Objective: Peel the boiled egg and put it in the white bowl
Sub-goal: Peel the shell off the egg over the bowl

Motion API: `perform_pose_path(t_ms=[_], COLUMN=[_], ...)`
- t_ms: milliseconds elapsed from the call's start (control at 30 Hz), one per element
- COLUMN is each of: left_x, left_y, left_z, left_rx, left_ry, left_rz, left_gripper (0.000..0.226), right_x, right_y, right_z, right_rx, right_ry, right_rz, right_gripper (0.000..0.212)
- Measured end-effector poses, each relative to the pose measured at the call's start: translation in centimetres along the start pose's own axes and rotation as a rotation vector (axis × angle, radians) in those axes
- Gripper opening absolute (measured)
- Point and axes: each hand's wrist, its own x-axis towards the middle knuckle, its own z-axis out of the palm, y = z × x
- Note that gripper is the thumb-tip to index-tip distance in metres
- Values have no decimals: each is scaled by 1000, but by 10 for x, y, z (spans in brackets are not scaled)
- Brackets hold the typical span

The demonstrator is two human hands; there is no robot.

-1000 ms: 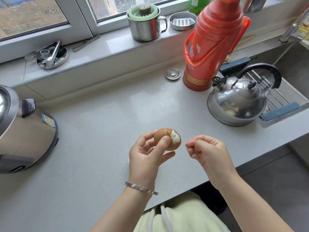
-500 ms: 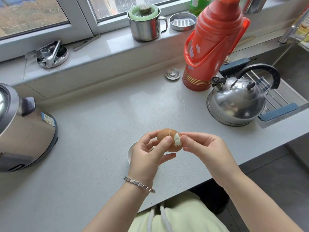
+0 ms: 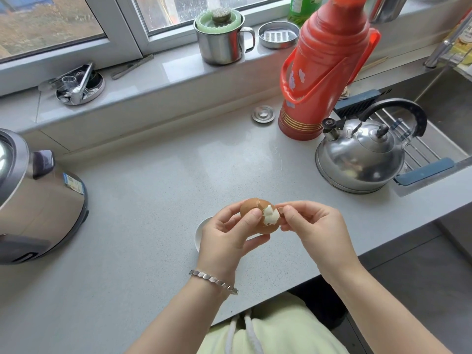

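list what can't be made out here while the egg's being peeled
White bowl: head view, mostly under the left hand; only its left rim shows, contents unseen.
Egg: head view, underside covered by the left hand's fingers; shell there unknown.
Cooker: cut off by the left edge.
Green bottle: cut off by the top edge.

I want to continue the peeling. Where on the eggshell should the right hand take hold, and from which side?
Probably the cracked shell edge beside the bare white patch, pinched from the right: it looks lifted there, and the left hand wraps the egg from left and below. The right hand pinches at that edge.
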Motion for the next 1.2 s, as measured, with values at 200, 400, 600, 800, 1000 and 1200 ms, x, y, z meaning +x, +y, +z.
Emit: perform_pose_path(t_ms=[200, 400, 600, 800, 1000, 1200], left_x=[-1, 3, 4, 4, 4, 3], left_y=[5, 3, 5, 5, 4, 4], left_z=[1, -1, -1, -2, -2, -2], left_rx=[-88, 0, 45, 124, 195, 212], left_ry=[-86, -47, -49, -26, 11, 21], left_rz=[-113, -108, -104, -82, -43, -31], left_gripper=[35, 19, 32, 24, 19, 14], right_x=[2, 4, 5, 3, 1, -3], right_y=[-2, -6, -5, -6, -7, -4], right_z=[-4, -7, -10, -8, -7, -2], right_rx=[277, 297, 334, 166, -50, -129], right_ry=[-39, -85, -117, -115, -124, -65], right_rz=[199, 174, 246, 154, -25, -165], right_gripper=[29, 16, 12, 26, 8, 10])
